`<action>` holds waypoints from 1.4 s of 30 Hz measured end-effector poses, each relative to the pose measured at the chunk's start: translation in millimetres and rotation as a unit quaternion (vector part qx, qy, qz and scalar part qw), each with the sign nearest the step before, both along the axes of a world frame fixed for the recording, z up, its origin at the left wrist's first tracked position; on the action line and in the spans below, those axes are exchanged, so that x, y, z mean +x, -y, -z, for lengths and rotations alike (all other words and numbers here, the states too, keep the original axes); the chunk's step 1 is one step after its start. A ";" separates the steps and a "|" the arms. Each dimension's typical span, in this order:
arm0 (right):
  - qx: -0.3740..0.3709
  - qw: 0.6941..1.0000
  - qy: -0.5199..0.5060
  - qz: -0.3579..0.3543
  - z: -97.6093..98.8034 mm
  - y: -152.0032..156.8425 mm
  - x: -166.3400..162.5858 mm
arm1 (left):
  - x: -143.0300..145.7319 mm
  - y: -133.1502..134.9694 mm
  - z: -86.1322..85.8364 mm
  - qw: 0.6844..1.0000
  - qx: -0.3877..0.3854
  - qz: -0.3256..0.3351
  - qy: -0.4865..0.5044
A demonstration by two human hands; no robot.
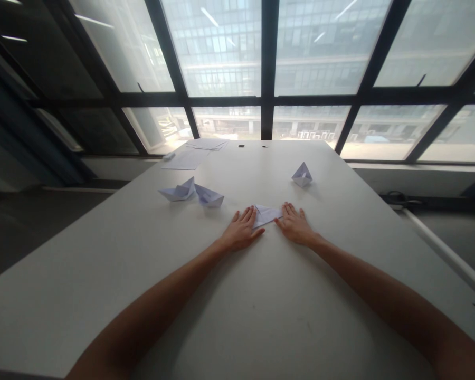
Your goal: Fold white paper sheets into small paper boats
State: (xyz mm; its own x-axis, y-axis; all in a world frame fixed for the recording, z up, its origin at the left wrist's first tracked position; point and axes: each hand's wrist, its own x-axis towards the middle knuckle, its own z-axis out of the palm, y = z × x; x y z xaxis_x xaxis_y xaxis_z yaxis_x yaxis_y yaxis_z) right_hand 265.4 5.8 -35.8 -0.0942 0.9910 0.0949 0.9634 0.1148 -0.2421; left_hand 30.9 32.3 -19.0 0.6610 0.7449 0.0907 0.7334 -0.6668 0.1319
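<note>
A folded piece of white paper lies flat on the white table, between my two hands. My left hand rests on its left end, palm down with the fingers stretched out and the thumb pointing right. On the right end lie the fingertips of my right hand, which is also flat with its fingers spread. Parts of the paper's two ends are hidden under the fingers. Left of my hands stand two folded paper boats, close together. Another paper boat stands farther back on the right.
White paper sheets lie at the far left of the table, with a small whitish object beside them. Two small dark holes show near the far edge. Beyond the table are large windows with dark frames.
</note>
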 end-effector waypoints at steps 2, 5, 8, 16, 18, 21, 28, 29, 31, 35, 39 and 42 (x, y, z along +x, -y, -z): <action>0.011 1.000 -0.013 0.008 0.3 -1.4 -1.4 | 0.2 -0.3 2.7 1.000 0.009 -0.021 0.015; 0.034 0.998 -0.043 0.004 -1.0 -3.5 -2.3 | -0.3 -0.8 4.3 0.998 0.018 -0.042 0.044; 0.064 0.995 -0.077 -0.012 -4.0 -4.8 -2.3 | -0.7 -0.7 1.2 0.996 0.026 -0.059 0.069; 0.171 0.969 -0.171 -0.045 -7.4 -8.8 -1.2 | 1.0 8.2 -17.2 0.993 0.078 -0.063 0.058; 0.186 0.962 -0.192 -0.052 -7.8 -9.5 -1.4 | 1.9 10.8 -19.7 0.993 0.088 -0.059 0.055; 0.210 0.946 -0.237 -0.065 -10.7 -9.0 -3.7 | 3.6 12.8 -21.2 0.992 0.095 -0.058 0.057; 0.249 0.889 -0.378 -0.076 -20.9 -2.5 -17.5 | 7.3 14.1 -23.6 0.986 0.076 -0.119 0.083; 0.244 0.884 -0.393 -0.074 -21.6 -1.3 -19.4 | 7.9 14.6 -24.3 0.985 0.071 -0.128 0.088; 0.226 0.881 -0.410 -0.068 -22.1 1.0 -22.5 | 9.1 15.5 -25.3 0.982 0.067 -0.141 0.107; 0.178 0.890 -0.412 -0.079 -19.3 2.5 -25.4 | 10.6 15.7 -23.4 0.966 0.042 -0.147 0.210; 0.161 0.887 -0.418 -0.111 -13.9 0.7 -26.0 | 10.7 11.9 -18.6 0.924 -0.032 -0.118 0.361; 0.171 0.886 -0.413 -0.126 -14.0 0.2 -26.2 | 11.2 8.5 -15.4 0.900 -0.065 -0.107 0.418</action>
State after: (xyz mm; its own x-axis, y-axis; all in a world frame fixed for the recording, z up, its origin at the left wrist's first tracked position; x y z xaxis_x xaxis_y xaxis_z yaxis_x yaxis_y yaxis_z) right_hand 239.2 5.5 -21.7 -0.0662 0.8485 0.5250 0.4081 0.5032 -0.7617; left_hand 42.1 23.8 -3.7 0.2423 0.8874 0.3923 0.4506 -0.4610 0.7645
